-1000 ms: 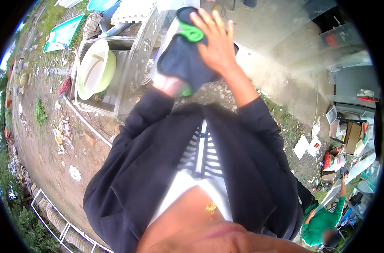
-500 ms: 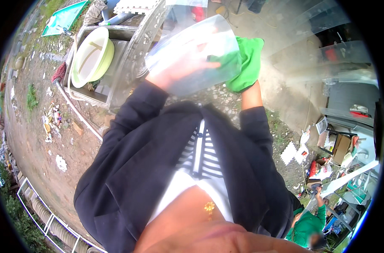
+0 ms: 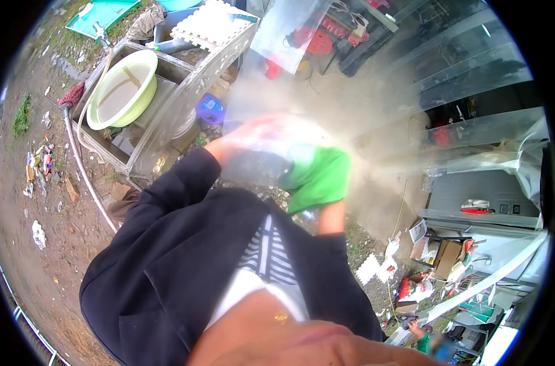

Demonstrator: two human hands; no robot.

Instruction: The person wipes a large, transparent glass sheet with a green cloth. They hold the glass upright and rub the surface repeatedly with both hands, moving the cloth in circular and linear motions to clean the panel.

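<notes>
A clear plastic strip [image 3: 285, 36] hangs down from the top of the view, and its lower part lies between my two hands. My left hand [image 3: 250, 133], smeared by motion, is at the left side of the strip and holds it; the fingers show only faintly. A bright green cloth [image 3: 319, 180] covers my right hand [image 3: 331, 215], leaving just the wrist bare. This cloth is pressed against the strip close to my left fingers. Glare and blur hide where the cloth and plastic meet.
At left, a pale green basin [image 3: 144, 100] stands in a stone sink [image 3: 116, 152] beside a hose and a mop [image 3: 72, 96]. A purple container [image 3: 210, 108] is near my left hand. More plastic strips [image 3: 472, 128] hang at right. Another person [image 3: 422, 338] is at lower right.
Both hands have come down and to the left, closer to my body, with the cloth and the strip. My head view has shifted; the purple container now shows.
</notes>
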